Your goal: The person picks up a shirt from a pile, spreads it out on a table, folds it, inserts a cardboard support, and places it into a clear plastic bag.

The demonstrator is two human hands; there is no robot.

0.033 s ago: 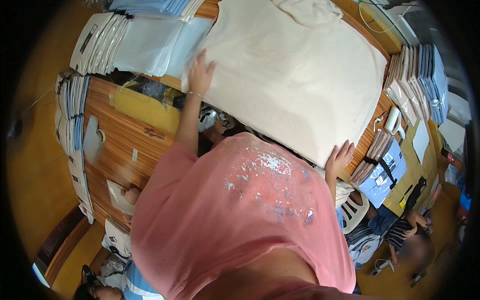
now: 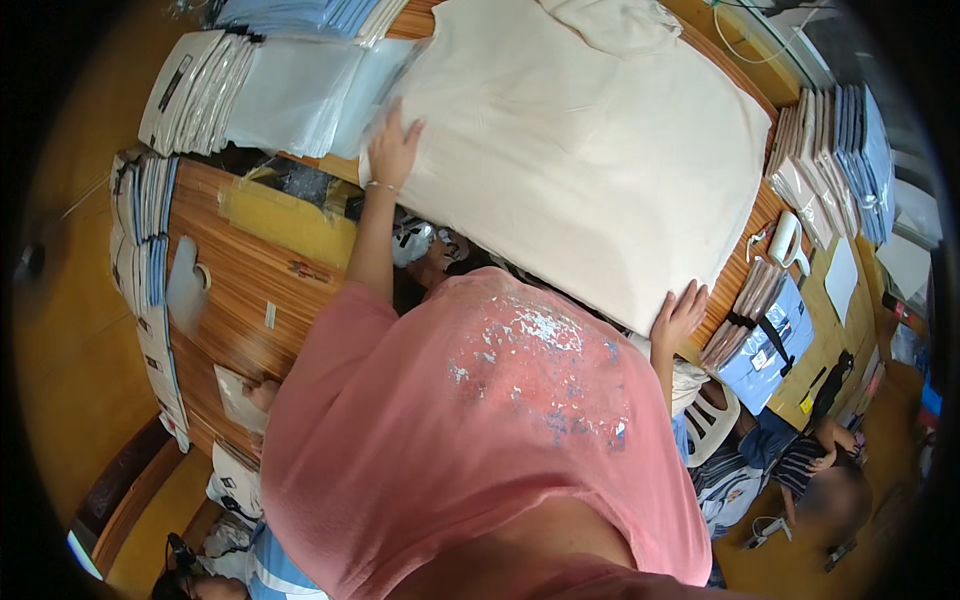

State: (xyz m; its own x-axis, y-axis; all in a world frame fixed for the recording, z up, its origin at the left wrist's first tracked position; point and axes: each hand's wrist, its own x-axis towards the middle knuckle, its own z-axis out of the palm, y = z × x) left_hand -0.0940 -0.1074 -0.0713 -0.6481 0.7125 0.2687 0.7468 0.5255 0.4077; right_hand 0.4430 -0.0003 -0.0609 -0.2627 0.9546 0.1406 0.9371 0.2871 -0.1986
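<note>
A large cream garment (image 2: 580,170) lies spread flat over the wooden table, with a bunched fold of the same cloth (image 2: 625,25) at its far side. On the garment's left edge rests my left hand (image 2: 394,152), its fingers apart and nothing held. My right hand (image 2: 680,318) lies on the near right corner of the cloth, palm down with fingers stretched out. Clear plastic bags (image 2: 295,90) lie in a pile just beyond my left hand. Beside my right hand is a bagged stack of folded blue and pinkish clothes (image 2: 765,335) with a black strap.
Stacks of bagged clothes stand at the far left (image 2: 195,92), left edge (image 2: 140,230) and right (image 2: 835,165). A white-handled tool (image 2: 786,238) lies near the right. On the left table are a tape roll (image 2: 203,276) and another person's hand (image 2: 263,395) at a packet (image 2: 236,393). A white chair (image 2: 712,425) stands behind me.
</note>
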